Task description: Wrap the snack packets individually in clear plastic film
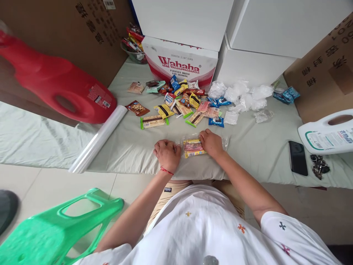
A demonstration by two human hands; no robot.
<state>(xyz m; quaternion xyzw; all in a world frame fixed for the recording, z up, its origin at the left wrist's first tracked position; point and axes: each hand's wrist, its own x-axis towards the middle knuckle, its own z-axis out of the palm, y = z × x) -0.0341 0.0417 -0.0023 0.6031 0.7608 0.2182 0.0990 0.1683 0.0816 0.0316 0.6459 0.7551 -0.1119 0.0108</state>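
In the head view, a yellow and pink snack packet (193,148) lies inside a clear plastic bag (225,142) near the front edge of the covered table. My left hand (167,154), a red string around its wrist, is closed at the bag's left end, fingers curled on the thin plastic. My right hand (211,143) is closed over the right part of the packet and bag, hiding that end. Just beyond lie a snack bar with green ends (154,122), a yellow packet (163,110) and a blue packet (216,122).
A pile of small snacks (182,96) and crumpled clear bags (245,96) lies before a Wahaha box (182,66). At left are a red jug (68,81) and plastic roll (99,140); at right, a phone (298,158), keys (320,167) and white jug (328,132). A green stool (49,232) stands below.
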